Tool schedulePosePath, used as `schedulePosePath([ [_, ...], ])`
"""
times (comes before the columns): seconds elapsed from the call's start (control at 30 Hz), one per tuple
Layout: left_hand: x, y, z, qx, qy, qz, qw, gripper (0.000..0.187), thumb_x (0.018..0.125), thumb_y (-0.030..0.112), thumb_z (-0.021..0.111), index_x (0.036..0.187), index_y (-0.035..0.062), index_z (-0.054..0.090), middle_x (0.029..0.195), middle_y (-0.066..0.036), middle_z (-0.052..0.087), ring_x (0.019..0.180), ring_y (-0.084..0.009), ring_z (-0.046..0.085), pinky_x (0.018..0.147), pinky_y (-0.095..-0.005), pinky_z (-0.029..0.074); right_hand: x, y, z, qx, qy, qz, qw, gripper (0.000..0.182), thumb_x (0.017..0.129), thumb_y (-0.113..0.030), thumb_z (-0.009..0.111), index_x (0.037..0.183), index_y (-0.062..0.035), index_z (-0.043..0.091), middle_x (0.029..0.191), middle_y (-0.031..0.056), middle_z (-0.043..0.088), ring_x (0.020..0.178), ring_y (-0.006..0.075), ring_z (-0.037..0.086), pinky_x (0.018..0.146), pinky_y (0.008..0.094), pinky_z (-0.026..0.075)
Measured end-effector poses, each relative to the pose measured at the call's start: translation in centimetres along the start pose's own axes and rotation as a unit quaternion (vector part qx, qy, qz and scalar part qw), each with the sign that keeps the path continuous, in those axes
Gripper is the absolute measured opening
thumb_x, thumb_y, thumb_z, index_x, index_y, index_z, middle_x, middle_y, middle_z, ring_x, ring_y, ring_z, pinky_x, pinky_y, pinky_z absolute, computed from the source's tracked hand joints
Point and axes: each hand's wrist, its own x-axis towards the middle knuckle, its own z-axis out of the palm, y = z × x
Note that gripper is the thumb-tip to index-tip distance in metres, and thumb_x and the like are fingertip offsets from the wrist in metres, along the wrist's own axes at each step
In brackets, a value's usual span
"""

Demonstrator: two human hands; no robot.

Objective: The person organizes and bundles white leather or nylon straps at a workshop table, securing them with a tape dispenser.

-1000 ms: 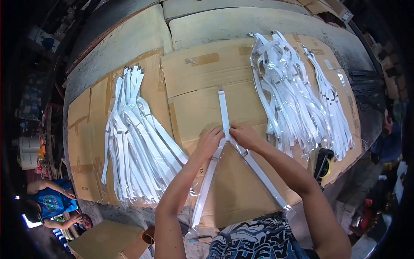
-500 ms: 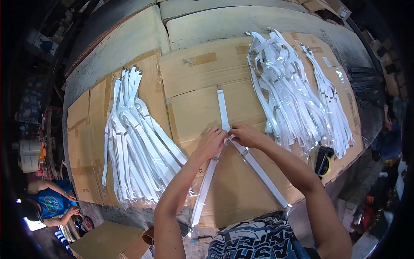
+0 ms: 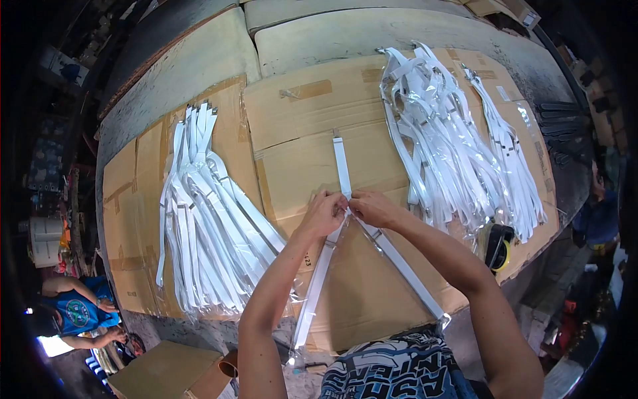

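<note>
- The fingertips of the left hand (image 3: pixel 323 213) and the right hand (image 3: pixel 373 207) are bunched together and meet at 1 spot, pinching the junction of a white Y-shaped strap (image 3: pixel 343 174) that lies flat on the cardboard sheet (image 3: pixel 299 126).
- From that junction the strap's single leg runs straight away from the person, its long axis nearly in line with their view, ending in a small dark clip at the far tip.
- The other 2 legs splay back toward the person: 1 slants down to the left under the left forearm, 1 slants down to the right beside the right forearm, both reaching the near edge of the cardboard.
- Clear plastic film shows around the near ends of these 2 legs.
- To the left, well apart from the hands, lies a fanned pile of white straps (image 3: pixel 203 213), long axes running away from the person.
- To the right lies a wrapped heap of straps (image 3: pixel 442 143), glossy with film, and just beyond it a thinner bundle (image 3: pixel 512 159).
- A black tape dispenser (image 3: pixel 497 246) sits near the right forearm at the cardboard's edge.
- Another person in a blue shirt (image 3: pixel 80 309) is low at the left.
</note>
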Motion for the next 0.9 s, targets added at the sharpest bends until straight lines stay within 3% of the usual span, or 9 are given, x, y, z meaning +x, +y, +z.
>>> schedulePosePath([
  [0.07,0.1,1.2,-0.9,0.041,-0.024,-0.013,0.999,0.015,0.077,0.012,0.07,0.091,0.0075,0.068,0.092,-0.006,0.067,0.1,-0.0292,0.053,0.092,-0.04,0.04,-0.1,0.0,0.1,0.008,0.041,-0.015,0.999,0.013,0.079,-0.008,0.064,0.091,-0.0027,0.065,0.101,0.0139,0.062,0.099,0.0332,0.061,0.086,0.0424,0.051],
  [0.17,-0.2,1.3,-0.3,0.182,0.016,0.067,0.981,0.015,0.078,0.018,0.071,0.088,0.0073,0.07,0.089,-0.006,0.068,0.097,-0.0288,0.055,0.089,-0.0401,0.041,-0.5,0.0,-0.3,0.016,0.049,0.021,0.998,0.015,0.079,-0.008,0.064,0.093,-0.0026,0.065,0.103,0.0142,0.062,0.1,0.0332,0.061,0.086,0.0434,0.05],
  [0.27,-0.4,2.0,0.4,0.168,-0.013,0.035,0.985,0.016,0.078,0.02,0.073,0.088,0.007,0.071,0.091,-0.007,0.069,0.096,-0.0279,0.056,0.086,-0.0403,0.042,-0.9,-0.1,-0.1,0.044,0.045,0.028,0.998,0.016,0.08,-0.008,0.065,0.095,-0.0028,0.064,0.103,0.0142,0.061,0.101,0.033,0.06,0.086,0.0439,0.05],
  [0.47,-1.4,1.7,3.4,0.16,0.104,-0.011,0.982,0.022,0.081,0.022,0.073,0.096,0.0063,0.074,0.094,-0.007,0.07,0.092,-0.0271,0.057,0.082,-0.0408,0.042,-1.0,-0.2,0.4,0.044,0.057,0.056,0.996,0.015,0.081,-0.01,0.066,0.094,-0.0036,0.065,0.1,0.0135,0.061,0.1,0.0324,0.06,0.085,0.0429,0.05],
  [0.57,-2.1,1.9,4.1,0.191,0.134,0.009,0.972,0.024,0.081,0.021,0.073,0.101,0.0067,0.074,0.094,-0.007,0.069,0.092,-0.0271,0.057,0.082,-0.0405,0.042,-0.9,-0.2,0.7,0.001,0.053,0.041,0.998,0.013,0.082,-0.012,0.065,0.093,-0.0043,0.065,0.099,0.0129,0.061,0.1,0.0315,0.059,0.084,0.0412,0.05],
  [0.77,-2.2,1.0,3.7,0.079,0.126,-0.019,0.989,0.02,0.08,0.016,0.072,0.098,0.0081,0.074,0.092,-0.006,0.069,0.097,-0.0267,0.057,0.089,-0.0418,0.042,-0.9,-0.2,-0.5,0.022,0.066,0.001,0.998,0.015,0.08,-0.015,0.066,0.092,-0.0056,0.066,0.1,0.0119,0.06,0.099,0.0311,0.058,0.086,0.0426,0.048],
  [0.9,-1.5,1.5,3.2,-0.031,0.098,-0.086,0.991,0.021,0.08,0.011,0.069,0.101,0.0077,0.069,0.091,-0.005,0.071,0.098,-0.0285,0.057,0.091,-0.0427,0.041,-0.5,0.4,-0.4,0.054,0.066,0.002,0.996,0.018,0.079,-0.012,0.065,0.095,-0.0052,0.067,0.101,0.0125,0.059,0.1,0.0327,0.058,0.088,0.0446,0.047],
])
